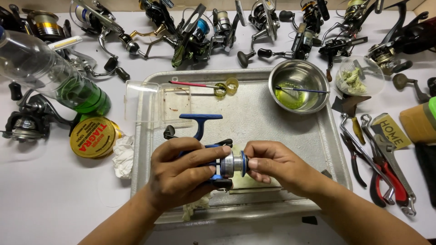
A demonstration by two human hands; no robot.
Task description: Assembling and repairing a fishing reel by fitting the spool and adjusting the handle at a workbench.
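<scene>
Head view: a blue spinning reel (209,149) is held above the near half of a metal tray (290,136), which serves as the landmark here. The reel body is wrapped by the left hand (181,174), fingers curled over its top and thumb underneath, so this hand is clenched around the reel. The silver spool (234,164) at the reel's front is pinched by the thumb and fingertips of the right hand (277,165), which is closed on the spool's end. The blue foot of the reel is seen pointing toward the far side of the tray.

On the tray's far right corner a steel bowl (299,86) with greenish liquid is set, a thin blue-handled brush (302,90) being laid across it. Along the tray's far edge a red-handled brush (193,84) and two small yellowish cups (226,87) are placed. A clear plastic lid (156,106) overlaps the tray's far left corner.

Left of the tray a round yellow tin (93,137), a crumpled white tissue (122,156) and a clear bottle with green base (54,75) are found. Right of the tray pliers and wrenches (381,168) are laid out. Beyond the tray a row of other fishing reels (218,31) is lined up
</scene>
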